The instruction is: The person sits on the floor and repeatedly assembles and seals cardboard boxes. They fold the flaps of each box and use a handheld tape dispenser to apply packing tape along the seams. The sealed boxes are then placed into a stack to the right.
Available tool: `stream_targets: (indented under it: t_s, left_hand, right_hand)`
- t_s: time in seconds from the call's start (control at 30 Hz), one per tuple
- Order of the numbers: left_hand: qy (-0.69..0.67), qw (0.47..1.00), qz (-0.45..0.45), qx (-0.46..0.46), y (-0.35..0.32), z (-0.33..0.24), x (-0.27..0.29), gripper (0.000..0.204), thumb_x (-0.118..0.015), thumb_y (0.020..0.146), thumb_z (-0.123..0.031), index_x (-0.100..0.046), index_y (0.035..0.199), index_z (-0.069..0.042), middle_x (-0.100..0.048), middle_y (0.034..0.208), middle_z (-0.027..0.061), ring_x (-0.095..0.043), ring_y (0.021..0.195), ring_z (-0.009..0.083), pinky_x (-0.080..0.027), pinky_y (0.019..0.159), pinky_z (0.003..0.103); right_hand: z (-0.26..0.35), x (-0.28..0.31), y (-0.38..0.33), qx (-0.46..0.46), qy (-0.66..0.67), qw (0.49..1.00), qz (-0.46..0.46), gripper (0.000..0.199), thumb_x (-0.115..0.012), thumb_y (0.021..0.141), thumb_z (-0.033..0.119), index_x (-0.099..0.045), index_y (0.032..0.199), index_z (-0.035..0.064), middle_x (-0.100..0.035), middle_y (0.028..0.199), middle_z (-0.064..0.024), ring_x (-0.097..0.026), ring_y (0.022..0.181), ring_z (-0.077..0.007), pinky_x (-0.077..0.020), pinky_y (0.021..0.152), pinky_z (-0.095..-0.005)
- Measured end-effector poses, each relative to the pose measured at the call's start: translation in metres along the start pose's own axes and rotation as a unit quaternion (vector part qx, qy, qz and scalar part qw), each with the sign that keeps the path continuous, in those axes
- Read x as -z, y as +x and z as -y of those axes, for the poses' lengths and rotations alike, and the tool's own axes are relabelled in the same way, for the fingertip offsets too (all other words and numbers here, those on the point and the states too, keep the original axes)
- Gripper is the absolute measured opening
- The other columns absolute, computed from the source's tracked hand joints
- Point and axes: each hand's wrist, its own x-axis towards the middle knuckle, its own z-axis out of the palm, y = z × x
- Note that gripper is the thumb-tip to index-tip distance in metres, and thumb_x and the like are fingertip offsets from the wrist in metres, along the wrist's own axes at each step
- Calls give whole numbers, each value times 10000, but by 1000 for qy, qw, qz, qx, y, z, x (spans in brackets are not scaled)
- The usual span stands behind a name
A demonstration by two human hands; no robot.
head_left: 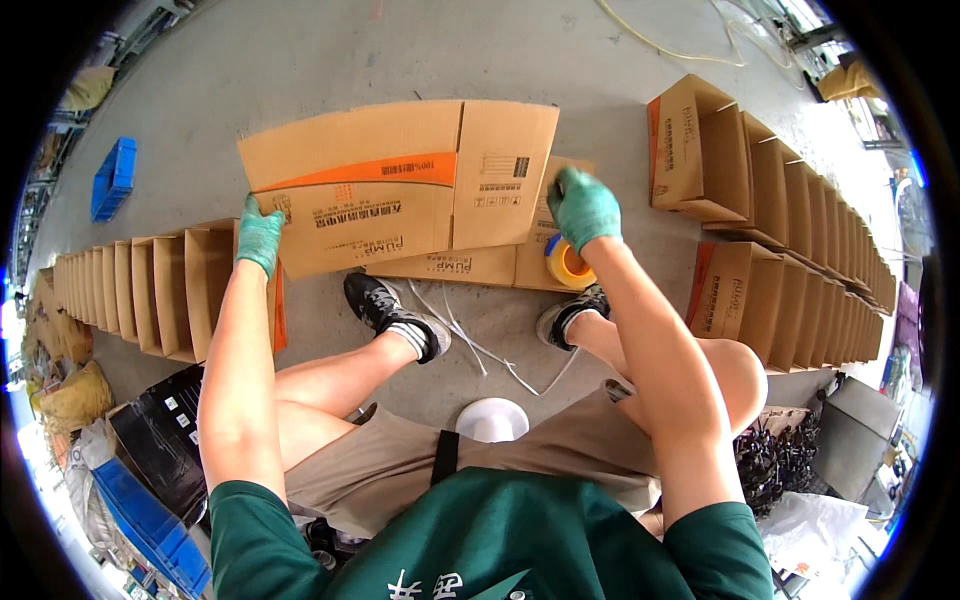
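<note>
A flattened cardboard box [375,205] with an orange stripe and dark print is held tilted above the floor in front of me. My left hand [260,235], in a green glove, grips its left edge, thumb over the printed face. By the right edge, my right hand [585,207], also gloved in green, has its fingers curled closed; what they hold, if anything, is hidden. Below that wrist rests a yellow-orange roll of tape [568,262], partly covered by the forearm. Underneath the held box, another flat cardboard box [490,267] lies on the floor, mostly hidden.
Rows of opened cardboard boxes stand at left [170,290] and right [765,180]. White straps [480,345] lie between my shoes. A blue crate [114,180] sits at far left, a larger blue bin [150,525] at lower left. Dark metal parts [775,455] are piled lower right.
</note>
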Motion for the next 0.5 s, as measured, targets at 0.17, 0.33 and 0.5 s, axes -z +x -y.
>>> stream_targets:
  t_s: [0.17,0.33,0.5]
  left_hand:
    - [-15,999,19,-26,-28,-8,-11,604,-579,896,15,-406,1470,-62,-554,1348,105,-529,1238,227,-407,1091,359]
    - [-26,990,-75,-115,-73,-67,-24,644,-759,883,-230,-403,1390,-53,-552,1285,100,-517,1189,206,-423,1040,358]
    - [107,989,-76,-74,-62,-64,2,416,-767,876,-270,-566,1159,-40,-617,1067,93,-558,1009,187,-459,948,350]
  right_hand:
    - [28,49,-7,175,-85,965,-177,687,-646,907,170,-350,1527,144,-372,1563,-134,-343,1448,-367,-355,1164,-451]
    - [25,13,-37,201,-133,961,-133,829,-642,898,131,-177,1586,120,-216,1642,-126,-253,1489,-390,-283,1210,-484]
    - [27,-5,-70,298,-105,926,-208,635,-647,801,24,-462,1407,75,-375,1542,-152,-346,1431,-423,-359,1158,-493]
